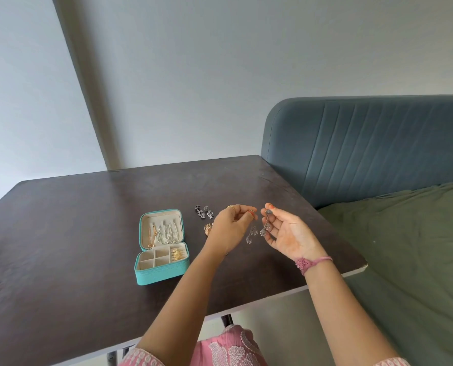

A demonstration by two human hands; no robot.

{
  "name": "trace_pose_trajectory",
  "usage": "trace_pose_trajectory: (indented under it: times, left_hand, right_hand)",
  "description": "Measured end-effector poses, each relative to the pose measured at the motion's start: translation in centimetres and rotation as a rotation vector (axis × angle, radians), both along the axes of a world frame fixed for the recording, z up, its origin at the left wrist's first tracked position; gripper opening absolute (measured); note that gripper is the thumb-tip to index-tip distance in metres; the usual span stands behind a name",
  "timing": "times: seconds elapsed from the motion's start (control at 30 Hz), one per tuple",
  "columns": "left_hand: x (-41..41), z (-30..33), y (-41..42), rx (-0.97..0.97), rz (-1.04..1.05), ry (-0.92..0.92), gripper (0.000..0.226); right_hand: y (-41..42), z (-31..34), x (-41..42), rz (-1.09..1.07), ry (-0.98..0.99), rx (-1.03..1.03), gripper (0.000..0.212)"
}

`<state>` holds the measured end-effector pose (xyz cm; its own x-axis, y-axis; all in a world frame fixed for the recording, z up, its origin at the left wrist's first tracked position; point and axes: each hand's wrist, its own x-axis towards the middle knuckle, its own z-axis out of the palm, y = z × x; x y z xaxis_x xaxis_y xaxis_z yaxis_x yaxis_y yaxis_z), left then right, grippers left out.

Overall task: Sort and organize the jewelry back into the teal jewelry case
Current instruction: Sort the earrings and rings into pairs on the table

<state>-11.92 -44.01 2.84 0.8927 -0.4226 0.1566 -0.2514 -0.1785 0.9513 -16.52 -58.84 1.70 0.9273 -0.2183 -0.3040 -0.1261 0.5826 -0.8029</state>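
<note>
The teal jewelry case [162, 249] lay open on the dark table [61, 233], its lid [162, 226] folded back flat beyond the base. Chains [164, 233], some gold and some silver, hung in the lid's cream lining, and gold rings [177, 254] sat in the base's far right compartment; the other compartments showed only cream lining. Just right of the case's lid, a pair of silver drop earrings [204, 212] lay on the table, and nearer the case's right edge a gold ornament [208, 229] showed, partly hidden behind the left hand [230, 228]. That hand hovered to the right of the case, above the table, with thumb and forefinger pinched together on the top of a silver dangling earring [251, 235] that hung below them; a gold ring [230, 207] sat on one finger. Farther right of the case, the right hand [288, 233] was raised palm up, its thumb and forefinger pinching the stud end of a second silver dangling earring [265, 224], the remaining fingers loosely curved and apart. A pink thread band [312, 263] circled the right wrist. Well to the right of the case, beyond the table's edge, stood a blue padded headboard [365, 143] above a green bedsheet [405, 247].
</note>
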Motion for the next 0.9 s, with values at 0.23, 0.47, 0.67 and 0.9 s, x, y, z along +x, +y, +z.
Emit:
trace_pose_trajectory:
  times: [0.23,0.47,0.67,0.9]
  left_hand:
    - [0.3,-0.8,-0.1,0.004,0.040,-0.052,0.017]
    - [0.1,-0.5,-0.1,0.152,0.099,-0.264,0.010]
    - [0.3,-0.7,0.3,0.123,0.092,-0.232,0.007]
    - [1.3,-0.3,0.9,0.034,0.022,0.001,0.005]
  right_hand:
    - [0.9,0.1,-0.4,0.062,0.092,0.077,0.016]
    - [1.3,0.0,-0.3,0.074,0.134,0.016,0.020]
    - [1.4,0.1,-0.6,0.020,0.018,-0.366,0.021]
    - [1.1,0.7,-0.7,0.047,-0.218,-0.690,0.018]
